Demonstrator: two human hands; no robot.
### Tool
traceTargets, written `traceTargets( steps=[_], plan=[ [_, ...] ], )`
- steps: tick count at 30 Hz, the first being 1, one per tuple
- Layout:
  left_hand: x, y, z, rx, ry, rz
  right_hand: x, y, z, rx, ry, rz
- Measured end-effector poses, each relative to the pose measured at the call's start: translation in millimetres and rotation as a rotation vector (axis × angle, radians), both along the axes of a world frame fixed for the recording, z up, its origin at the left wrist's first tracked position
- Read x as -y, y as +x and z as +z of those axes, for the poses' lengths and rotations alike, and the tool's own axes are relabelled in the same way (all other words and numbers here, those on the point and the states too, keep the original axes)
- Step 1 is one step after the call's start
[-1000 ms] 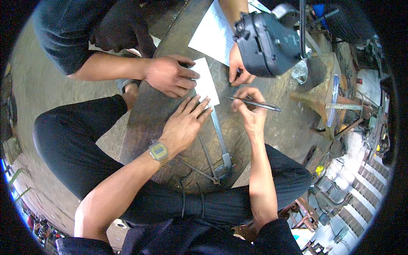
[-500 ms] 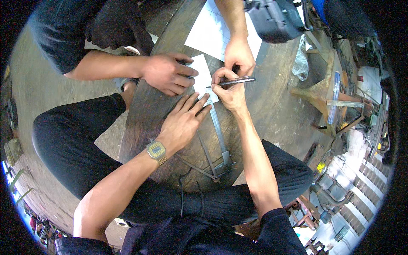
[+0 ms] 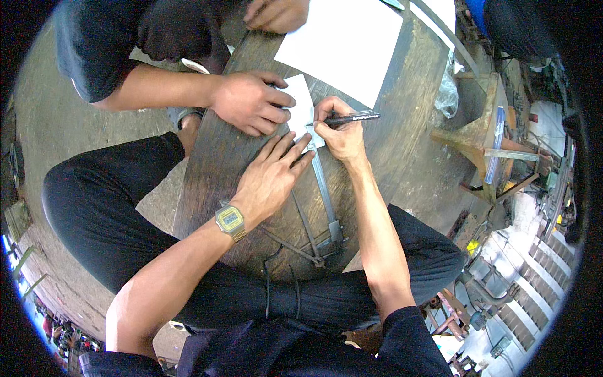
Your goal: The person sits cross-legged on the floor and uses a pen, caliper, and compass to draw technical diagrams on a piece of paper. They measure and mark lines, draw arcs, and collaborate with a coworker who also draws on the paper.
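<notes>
My right hand (image 3: pixel 342 131) is closed around a black pen (image 3: pixel 355 118), its tip down on a small white card-like piece (image 3: pixel 303 100). My left hand (image 3: pixel 271 173) lies flat with fingers extended, their tips touching that piece's near edge. A co-worker's hand (image 3: pixel 252 103) rests over the left side of the same piece. From the piece a slim metal measuring tool, like a caliper (image 3: pixel 324 195), runs toward me along the wooden surface (image 3: pixel 210 169). Beside it lies a thin two-legged metal tool, like dividers (image 3: pixel 306 229), with its joint nearest me.
Beyond the piece lies a large white sheet (image 3: pixel 342 47). The co-worker's other hand (image 3: pixel 276 14) is at the top edge. To the right are a clear plastic bag (image 3: pixel 446 94) and an angular metal frame (image 3: pixel 487 141). My crossed legs (image 3: pixel 107 195) flank the near side.
The co-worker's other hand has moved from beside my pen to the upper left. A dark bulky object at the top has left view. The large sheet's drawn lines no longer show.
</notes>
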State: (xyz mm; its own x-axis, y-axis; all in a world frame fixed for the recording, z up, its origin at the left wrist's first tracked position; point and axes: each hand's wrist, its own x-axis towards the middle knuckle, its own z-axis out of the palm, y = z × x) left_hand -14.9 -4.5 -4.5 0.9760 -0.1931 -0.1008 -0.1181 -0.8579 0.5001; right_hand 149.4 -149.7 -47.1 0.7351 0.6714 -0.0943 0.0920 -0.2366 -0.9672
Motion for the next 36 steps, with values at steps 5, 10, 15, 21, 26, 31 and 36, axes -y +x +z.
traceTargets(
  steps=[5, 10, 15, 21, 26, 31, 36],
  plan=[
    [0.4, 1.0, -2.0, 0.022, -0.016, 0.002, -0.7, -0.5, -2.1, -0.030, 0.008, -0.012],
    [0.1, -0.3, -2.4, 0.023, -0.002, -0.004, 0.2, -0.1, -1.7, -0.015, 0.006, 0.001],
    [0.6, 0.1, -3.6, 0.007, 0.004, -0.012, -0.6, 0.6, -3.0, 0.000, 0.017, 0.007],
    [1.2, 0.4, -3.4, 0.011, -0.023, -0.002, 1.5, 0.3, -0.1, 0.011, -0.037, 0.006],
    [1.5, 0.9, -1.9, 0.003, -0.017, -0.002, -0.2, 0.1, -1.7, 0.032, -0.007, 0.015],
    [1.4, 1.6, -1.4, 0.001, -0.017, -0.004, 0.1, -1.2, -1.6, 0.039, 0.025, 0.020],
    [2.2, 1.7, -2.7, 0.003, -0.010, -0.003, -0.8, -0.6, -0.9, 0.081, 0.029, 0.044]
  ],
)
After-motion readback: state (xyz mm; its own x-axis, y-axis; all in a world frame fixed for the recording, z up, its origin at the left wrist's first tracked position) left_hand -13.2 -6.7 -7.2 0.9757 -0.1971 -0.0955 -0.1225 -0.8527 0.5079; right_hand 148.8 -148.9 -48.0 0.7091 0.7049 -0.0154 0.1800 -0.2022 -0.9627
